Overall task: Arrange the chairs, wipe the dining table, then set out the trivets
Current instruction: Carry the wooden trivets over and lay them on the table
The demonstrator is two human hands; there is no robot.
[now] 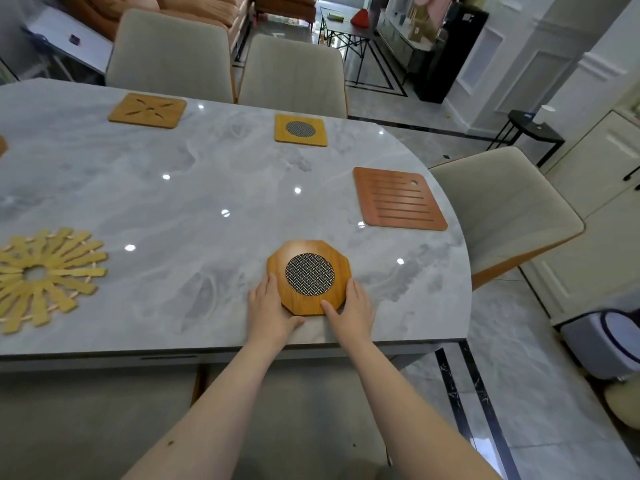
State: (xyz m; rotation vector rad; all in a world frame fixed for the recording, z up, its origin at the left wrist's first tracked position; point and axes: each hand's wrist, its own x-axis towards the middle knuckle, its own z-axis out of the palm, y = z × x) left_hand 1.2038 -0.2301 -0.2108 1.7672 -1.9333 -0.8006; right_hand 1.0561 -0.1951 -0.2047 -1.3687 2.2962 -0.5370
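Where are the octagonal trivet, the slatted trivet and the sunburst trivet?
octagonal trivet (pixel 309 249), head view, top wooden rim.
slatted trivet (pixel 398 202), head view, middle of the slats.
sunburst trivet (pixel 65 271), head view, a right-hand spoke.

An orange sofa (pixel 194 8) stood far left; a black side table (pixel 535 131) stood at right.
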